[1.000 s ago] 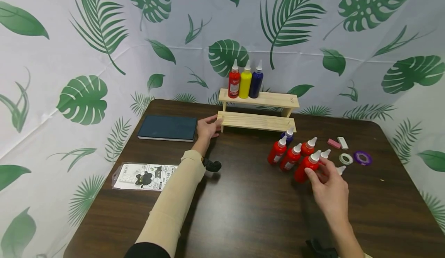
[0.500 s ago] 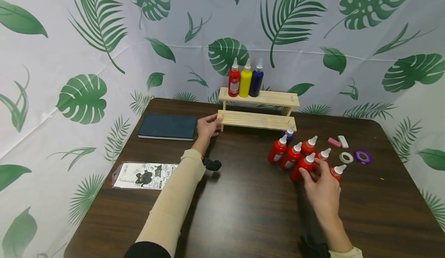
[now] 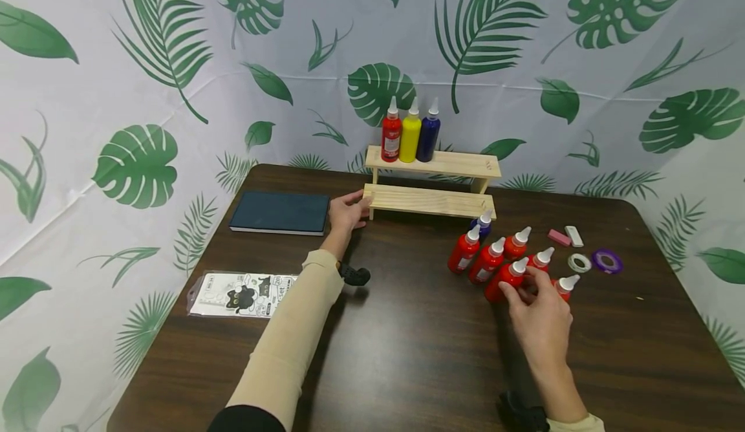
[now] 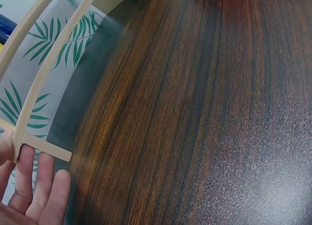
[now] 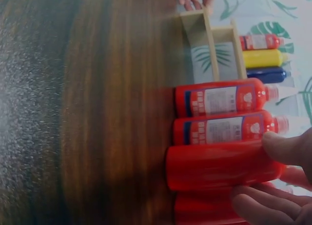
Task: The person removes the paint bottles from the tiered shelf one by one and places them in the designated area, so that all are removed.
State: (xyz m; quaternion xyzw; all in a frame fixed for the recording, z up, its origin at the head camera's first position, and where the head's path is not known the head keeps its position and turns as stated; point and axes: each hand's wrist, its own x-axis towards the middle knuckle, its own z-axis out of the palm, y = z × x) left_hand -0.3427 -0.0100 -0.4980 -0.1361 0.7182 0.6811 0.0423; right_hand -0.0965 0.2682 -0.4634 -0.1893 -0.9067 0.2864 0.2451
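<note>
My left hand [image 3: 345, 217] holds the left end of a two-tier wooden shelf [image 3: 431, 201]; in the left wrist view the thumb is on the board's edge and the fingers [image 4: 57, 193] reach below it. With thumb and fingers, my right hand [image 3: 542, 322] grips a red squeeze bottle [image 3: 504, 281], upright at the table. Other red bottles [image 3: 464, 254] stand close around it, and a dark blue bottle [image 3: 480, 227] is partly hidden behind them. On the upper tier stand a red bottle [image 3: 391, 138], a yellow bottle [image 3: 410, 138] and a dark blue bottle [image 3: 429, 138].
A dark notebook [image 3: 280, 212] lies left of the shelf. Nearer the left edge is a packet with a black cat print [image 3: 241, 297]. Right of the bottles lie a pink block [image 3: 559, 238], a white block [image 3: 573, 237], a white tape roll [image 3: 579, 263] and a purple tape roll [image 3: 607, 262].
My right hand has moved a little left with the red bottle, toward the other red ones, then stayed there. The left hand and shelf have not moved.
</note>
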